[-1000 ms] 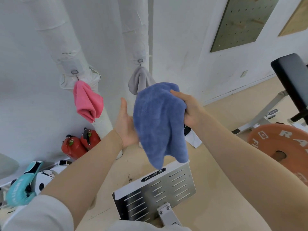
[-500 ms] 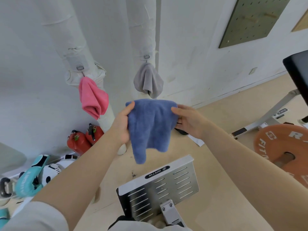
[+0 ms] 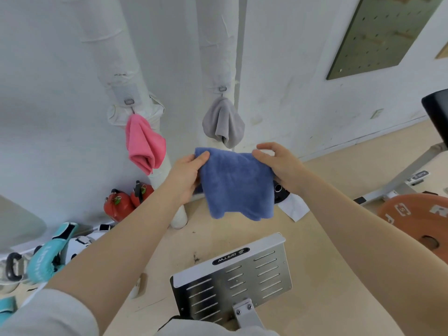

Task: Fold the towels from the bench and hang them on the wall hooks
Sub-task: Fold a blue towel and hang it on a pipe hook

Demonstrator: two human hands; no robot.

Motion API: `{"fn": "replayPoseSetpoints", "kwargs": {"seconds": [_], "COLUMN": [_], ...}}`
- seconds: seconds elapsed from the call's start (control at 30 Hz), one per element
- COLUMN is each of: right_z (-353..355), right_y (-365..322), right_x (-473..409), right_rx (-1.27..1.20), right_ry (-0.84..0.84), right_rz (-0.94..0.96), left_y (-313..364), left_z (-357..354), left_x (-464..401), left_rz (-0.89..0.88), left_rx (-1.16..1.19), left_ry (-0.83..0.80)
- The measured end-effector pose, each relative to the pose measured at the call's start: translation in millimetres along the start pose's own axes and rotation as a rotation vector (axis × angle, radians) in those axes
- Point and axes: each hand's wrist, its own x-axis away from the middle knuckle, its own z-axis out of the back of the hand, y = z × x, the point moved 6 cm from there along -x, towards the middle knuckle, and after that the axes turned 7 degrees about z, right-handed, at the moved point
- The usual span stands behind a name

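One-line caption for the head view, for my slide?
Both hands hold a blue towel below hung pink and grey towels.

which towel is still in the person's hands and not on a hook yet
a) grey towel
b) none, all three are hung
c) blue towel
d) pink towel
c, the blue towel is stretched between the left hand and right hand, each gripping a top corner, while the pink towel and grey towel hang from hooks on the white pipes.
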Motion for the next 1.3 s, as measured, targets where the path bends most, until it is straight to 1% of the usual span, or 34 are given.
{"fn": "replayPoseSetpoints", "kwargs": {"seconds": [0.03, 0.1, 0.17, 0.23, 0.33, 0.4, 0.47, 0.53, 0.63, 0.7, 0.77, 0.87, 0.93, 1.0, 1.07, 1.17, 1.23, 1.3], "right_z": [-0.4, 1.1, 3.3, 5.8, 8.6, 10.9, 13.5, 13.1, 8.8, 5.2, 5.0, 10.7, 14.2, 15.2, 15.2, 14.5, 14.5, 13.6], "right_y": [0.6, -2.6, -11.4, -23.5, -37.9, -43.0, -46.9, -49.1, -48.3, -49.3, -50.3, -48.5, -46.9, -46.2, -44.3, -39.1, -36.6, -35.4], "right_x": [-0.1, -0.5, -0.8, 0.0, -0.1, 1.7, 3.8, 6.9, 10.3, 12.3, 12.8, 11.1, 10.2, 11.4, 12.9, 13.8, 12.8, 10.1], "right_rx": [0.009, 0.08, 0.175, 0.303, 0.562, 0.584, 0.515, 0.316, 0.0, -0.14, -0.173, -0.155, -0.166, -0.185, -0.212, -0.281, -0.328, -0.379], "right_ry": [-0.048, -0.115, -0.121, -0.073, 0.029, 0.073, 0.074, 0.015, -0.086, -0.093, -0.036, 0.086, 0.118, 0.103, 0.061, -0.021, -0.019, 0.028], "right_rz": [-0.016, 0.016, 0.073, 0.149, 0.244, 0.26, 0.281, 0.297, 0.266, 0.245, 0.247, 0.232, 0.232, 0.236, 0.224, 0.195, 0.197, 0.217], "left_y": [3.8, 12.7, 21.0, 28.8, 41.4, 48.5, 54.0, 56.7, 56.1, 53.3, 51.7, 53.5, 51.0, 48.1, 43.5, 42.7, 43.6, 39.7], "left_z": [-0.2, 1.4, 5.1, 6.2, 4.7, 2.6, -0.2, -2.9, -10.3, -13.8, -16.1, -19.8, -20.5, -21.4, -20.7, -19.8, -19.5, -18.9], "left_x": [0.2, 2.2, 5.4, 9.4, 15.5, 17.7, 20.3, 20.5, 18.4, 20.8, 23.8, 31.1, 32.7, 34.2, 33.4, 35.6, 36.3, 35.0], "left_rz": [-0.026, -0.114, -0.201, -0.265, -0.341, -0.355, -0.298, -0.204, -0.109, -0.09, -0.128, -0.256, -0.304, -0.329, -0.322, -0.313, -0.303, -0.255], "left_rx": [-0.005, -0.045, -0.152, -0.239, -0.363, -0.4, -0.342, -0.232, -0.084, 0.006, 0.033, -0.123, -0.231, -0.252, -0.207, -0.085, 0.026, 0.081], "left_ry": [-0.017, -0.054, -0.011, 0.075, 0.18, 0.213, 0.235, 0.22, 0.094, 0.016, -0.051, -0.131, -0.111, -0.074, -0.078, -0.149, -0.172, -0.195]}}
